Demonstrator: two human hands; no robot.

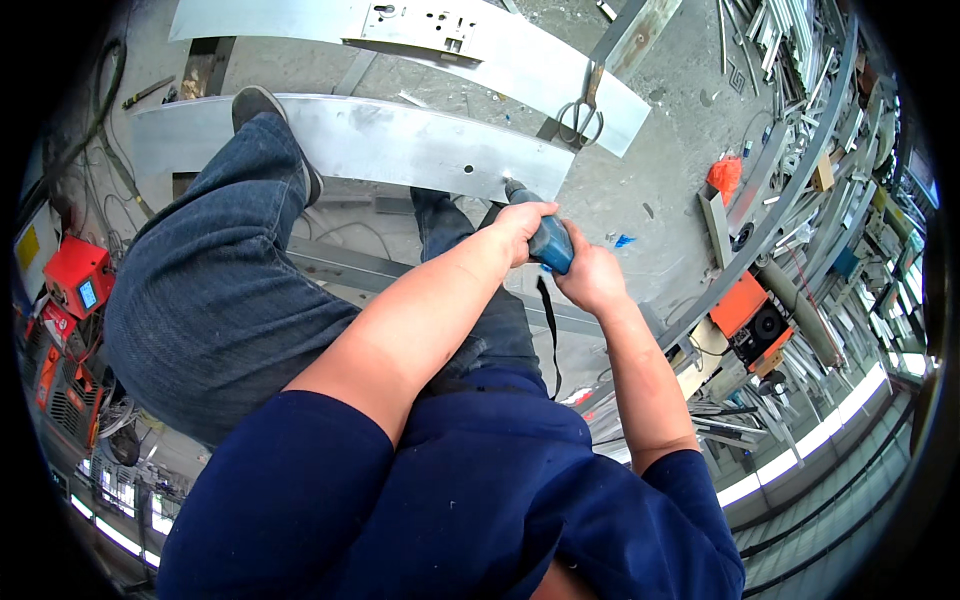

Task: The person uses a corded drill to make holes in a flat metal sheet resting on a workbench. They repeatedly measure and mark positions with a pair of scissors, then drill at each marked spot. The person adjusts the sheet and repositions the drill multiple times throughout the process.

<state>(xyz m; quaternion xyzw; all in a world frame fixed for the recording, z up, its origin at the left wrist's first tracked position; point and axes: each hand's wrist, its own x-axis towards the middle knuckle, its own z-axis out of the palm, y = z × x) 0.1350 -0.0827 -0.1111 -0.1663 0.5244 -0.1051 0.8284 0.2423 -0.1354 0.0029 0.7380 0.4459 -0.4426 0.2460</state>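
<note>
Metal strip meets blue power drill

I see the pale strip stretched sideways, the drill's nose at its right end. The left hand's fingers curl around the drill's front; the right hand's, partly hidden, wrap its rear. Scissors rest near that end; a dark hole sits leftward.

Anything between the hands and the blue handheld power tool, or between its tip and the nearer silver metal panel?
Nothing visible does. The left hand and right hand grip the blue handheld power tool, whose tip appears to meet the nearer silver metal panel near its right end. The dark loop-handled metal shears lie beyond.
</note>
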